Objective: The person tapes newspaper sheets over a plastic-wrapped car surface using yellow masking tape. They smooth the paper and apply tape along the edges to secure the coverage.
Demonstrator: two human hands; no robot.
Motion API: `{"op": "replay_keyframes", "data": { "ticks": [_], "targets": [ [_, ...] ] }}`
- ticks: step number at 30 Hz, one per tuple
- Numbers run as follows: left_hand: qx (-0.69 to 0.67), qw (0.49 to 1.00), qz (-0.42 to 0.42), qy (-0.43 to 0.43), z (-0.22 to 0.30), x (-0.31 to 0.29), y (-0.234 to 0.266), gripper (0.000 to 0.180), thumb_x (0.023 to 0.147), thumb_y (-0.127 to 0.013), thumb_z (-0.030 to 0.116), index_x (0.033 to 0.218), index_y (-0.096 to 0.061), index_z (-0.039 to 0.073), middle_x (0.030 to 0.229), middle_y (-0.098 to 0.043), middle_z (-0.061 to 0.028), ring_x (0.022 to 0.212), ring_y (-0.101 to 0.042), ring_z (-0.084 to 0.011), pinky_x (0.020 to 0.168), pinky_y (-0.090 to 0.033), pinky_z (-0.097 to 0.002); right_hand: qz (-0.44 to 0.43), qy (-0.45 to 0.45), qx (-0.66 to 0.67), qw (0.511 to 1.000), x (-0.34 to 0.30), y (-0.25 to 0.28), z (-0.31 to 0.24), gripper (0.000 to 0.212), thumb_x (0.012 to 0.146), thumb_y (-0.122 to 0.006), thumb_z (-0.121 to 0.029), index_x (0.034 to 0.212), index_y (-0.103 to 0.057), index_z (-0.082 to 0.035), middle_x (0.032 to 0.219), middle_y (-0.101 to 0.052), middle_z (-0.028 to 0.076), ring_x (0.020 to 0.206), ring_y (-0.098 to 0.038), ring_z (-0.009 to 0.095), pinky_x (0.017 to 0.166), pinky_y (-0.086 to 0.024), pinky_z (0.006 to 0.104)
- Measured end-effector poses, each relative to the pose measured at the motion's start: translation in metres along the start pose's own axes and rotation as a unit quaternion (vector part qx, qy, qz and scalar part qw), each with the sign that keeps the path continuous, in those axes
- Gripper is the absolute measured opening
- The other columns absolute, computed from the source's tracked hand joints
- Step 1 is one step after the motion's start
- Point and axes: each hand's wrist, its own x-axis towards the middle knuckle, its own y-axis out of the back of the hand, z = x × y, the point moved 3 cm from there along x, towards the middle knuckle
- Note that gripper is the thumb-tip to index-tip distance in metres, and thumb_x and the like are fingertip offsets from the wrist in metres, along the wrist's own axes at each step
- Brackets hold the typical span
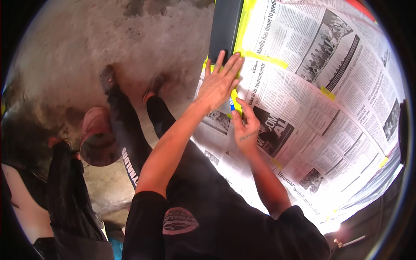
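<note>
The hardest thing to make out is the small blue-and-white piece at the right fingertips; it may be a cutter, though the fingers cover much of it. The right hand sits just off the middle toward 3 o'clock, thumb and forefinger pinching that piece over the yellow tape. The left hand lies near the middle at 12 o'clock, spread flat with its fingertips toward 1 o'clock, hiding the lower end of the black panel and some tape beside it.

Newspaper covers the side from 12 to 5 o'clock, joined by short tape strips. A longer strip borders the panel's right edge, up to where the view cuts both off. Glare washes out the paper near 5 o'clock, and the right forearm covers another part. Toward 4 o'clock the paper's edge meets clear plastic.

The widest room for moving lies toward 11 o'clock, where stained floor runs from the dark shoes to the panel's left edge. A reddish bucket stands at 9 o'clock, just beside one leg; at 8 o'clock, dark trousers are partly lost in shadow.
</note>
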Motion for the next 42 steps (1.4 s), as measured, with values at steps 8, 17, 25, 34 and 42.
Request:
{"op": "replay_keyframes", "data": {
  "ticks": [8, 17, 25, 34, 42],
  "targets": [
    [0.023, 0.998, -0.045, 0.027, -0.003, 0.01, -0.017, 0.068, 0.108, -0.047, 0.035, 0.167, -0.022, 0.012, 0.176, -0.013, -0.0042, 0.162, -0.005, -0.0396, 0.126, -0.01, -0.0697, -0.015, -0.056, 0.004, 0.998, -0.019, 0.014, -0.014, 0.037, 0.101, -0.065, -0.012, 0.136, -0.064, -0.003, 0.124, -0.072, 0.02, 0.114, -0.069, 0.026, 0.1, -0.051, 0.0368],
    [0.054, 0.998, -0.011, 0.014, -0.018, 0.0, -0.036, 0.066, 0.104, -0.054, 0.025, 0.164, -0.03, 0.014, 0.175, -0.02, -0.0025, 0.161, -0.01, -0.0421, 0.124, -0.012, -0.0727, -0.044, -0.072, 0.01, 0.996, -0.02, 0.014, -0.02, 0.039, 0.101, -0.065, -0.014, 0.139, -0.063, -0.003, 0.125, -0.072, 0.02, 0.113, -0.068, 0.026, 0.099, -0.051, 0.0385],
    [-0.007, 0.999, -0.049, 0.021, -0.008, -0.053, -0.034, 0.071, 0.098, -0.058, 0.012, 0.164, -0.031, 0.016, 0.174, -0.022, -0.0046, 0.161, -0.012, -0.0418, 0.125, -0.007, -0.0709, -0.016, -0.069, 0.04, 0.997, -0.025, 0.007, -0.009, 0.04, 0.101, -0.065, -0.009, 0.139, -0.061, 0.001, 0.121, -0.072, 0.019, 0.109, -0.067, 0.021, 0.097, -0.051, 0.0363],
    [-0.289, 0.944, 0.042, 0.152, -0.026, -0.073, -0.024, 0.041, 0.104, -0.062, 0.021, 0.143, -0.063, 0.009, 0.153, -0.052, -0.0103, 0.142, -0.047, -0.0332, 0.118, -0.036, -0.0519, 0.031, -0.042, 0.006, 0.999, 0.001, 0.002, -0.014, 0.041, 0.099, -0.063, -0.005, 0.139, -0.06, 0.001, 0.124, -0.072, 0.023, 0.11, -0.07, 0.027, 0.095, -0.053, 0.0367],
    [-0.653, 0.728, -0.003, 0.21, -0.017, -0.047, -0.006, 0.021, 0.096, -0.075, 0.006, 0.116, -0.076, 0.005, 0.109, -0.075, -0.0005, 0.106, -0.064, -0.0115, 0.1, -0.049, -0.0314, -0.025, 0.079, -0.133, 0.988, 0.031, 0.01, -0.05, 0.043, 0.094, -0.063, -0.001, 0.136, -0.063, -0.006, 0.112, -0.073, 0.024, 0.091, -0.074, 0.032, 0.079, -0.056, 0.0389]
  ]
}}
